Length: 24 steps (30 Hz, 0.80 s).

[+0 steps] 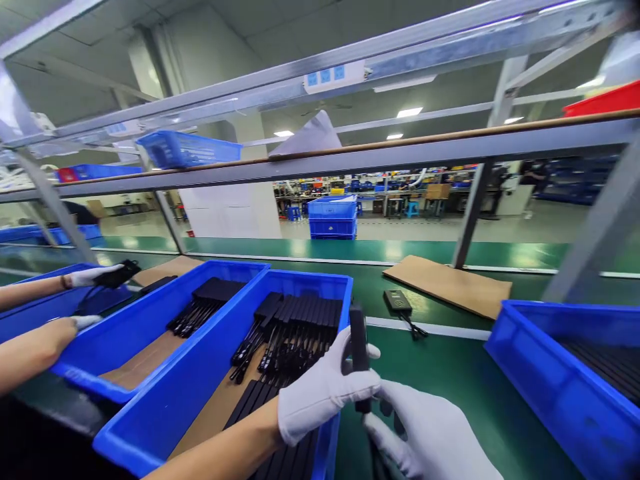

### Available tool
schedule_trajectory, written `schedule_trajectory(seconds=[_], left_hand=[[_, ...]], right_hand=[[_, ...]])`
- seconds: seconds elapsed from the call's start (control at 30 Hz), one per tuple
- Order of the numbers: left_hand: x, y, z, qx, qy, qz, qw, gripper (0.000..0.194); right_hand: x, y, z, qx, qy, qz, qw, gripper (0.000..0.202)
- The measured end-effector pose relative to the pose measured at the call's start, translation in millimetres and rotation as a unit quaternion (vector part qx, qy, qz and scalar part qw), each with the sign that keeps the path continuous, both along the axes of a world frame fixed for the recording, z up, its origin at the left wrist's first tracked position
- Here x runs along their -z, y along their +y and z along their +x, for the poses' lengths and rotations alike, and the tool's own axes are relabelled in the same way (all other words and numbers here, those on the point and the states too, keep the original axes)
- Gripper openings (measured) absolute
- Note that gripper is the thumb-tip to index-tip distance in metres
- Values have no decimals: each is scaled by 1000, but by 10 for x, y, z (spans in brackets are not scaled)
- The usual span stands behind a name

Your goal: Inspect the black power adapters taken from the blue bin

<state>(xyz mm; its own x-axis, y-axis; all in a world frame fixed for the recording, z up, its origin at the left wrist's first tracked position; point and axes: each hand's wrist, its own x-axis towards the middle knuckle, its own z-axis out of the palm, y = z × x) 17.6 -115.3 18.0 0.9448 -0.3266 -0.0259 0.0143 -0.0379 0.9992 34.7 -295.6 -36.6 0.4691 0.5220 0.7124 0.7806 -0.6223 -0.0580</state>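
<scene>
In front of me, a flat black box with a cable, like a power adapter, stands on edge. My left hand, in a white glove, grips its side between thumb and fingers. My right hand, also gloved, closes around its lower end, where the cable hangs down; some of those fingers are hidden. Just left is a long blue bin with rows of similar black boxes, their cables bundled. Another such box, with light print on its face, lies on the green bench beyond my hands.
At left, a co-worker's gloved hands hold a black device over another blue bin. A blue bin with black items stands at right. Cardboard lies near a post. A metal shelf rail crosses above the green bench.
</scene>
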Motion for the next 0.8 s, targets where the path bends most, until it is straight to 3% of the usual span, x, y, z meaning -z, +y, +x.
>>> schedule_trajectory(seconds=[0.07,0.17,0.27,0.37,0.47,0.53,0.6,0.7,0.73,0.8], left_hand=[[-73,-27,-65,75,1,13,997,71],[-159,-150,-158,169,10,53,984,66],[-192,-372,-229,212,1,154,965,56],[-154,-660,-270,240,-28,231,942,54],[-129,-920,-254,250,-55,279,926,69],[-183,-1030,-181,238,-88,279,926,75],[-297,-1082,-53,181,-138,248,942,71],[-481,-1067,192,34,-209,197,957,64],[-511,-1041,275,-11,-218,195,956,63],[-492,-966,429,-65,-207,200,956,64]], right_hand=[[-153,-174,-145,24,-96,-7,995,28],[-296,-447,-380,82,-197,-155,965,43],[-376,-640,-654,130,-224,-258,931,58],[-483,-734,-910,170,-191,-311,915,47],[-664,-909,-1092,224,-172,-344,895,32],[-816,-1177,-1153,258,-202,-321,889,28],[-959,-1592,-1141,320,-183,-284,885,27],[-1049,-2429,-966,461,29,-230,857,19],[-1025,-2731,-875,495,118,-210,835,24],[-886,-3308,-682,539,187,-203,796,31]])
